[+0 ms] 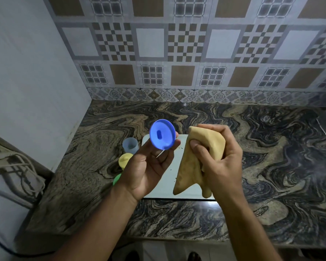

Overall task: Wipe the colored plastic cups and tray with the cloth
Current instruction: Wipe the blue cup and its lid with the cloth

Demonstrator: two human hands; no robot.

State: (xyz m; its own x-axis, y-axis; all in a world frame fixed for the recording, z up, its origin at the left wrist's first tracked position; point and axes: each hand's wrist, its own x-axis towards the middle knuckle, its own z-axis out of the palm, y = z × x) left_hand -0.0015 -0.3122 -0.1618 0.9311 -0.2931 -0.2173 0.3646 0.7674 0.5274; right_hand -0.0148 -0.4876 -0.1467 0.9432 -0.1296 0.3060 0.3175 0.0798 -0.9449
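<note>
Above a swirl-patterned stone counter [271, 157], a person's left hand [149, 166] holds a blue cup [162, 134] up by its sides, mouth toward the camera, while the right hand [215, 157] clenches a bunched tan cloth [196, 162] just beside it, cloth and cup apart. Judging by this, wiping is midway at most: a pale blue cup [130, 145], a yellow cup [125, 160] and a green cup [117, 179] wait left of the white tray [167, 176], which shows dark specks. Patterned tiles [186, 44] back the counter; a plain wall [26, 72] closes the left corner.
</note>
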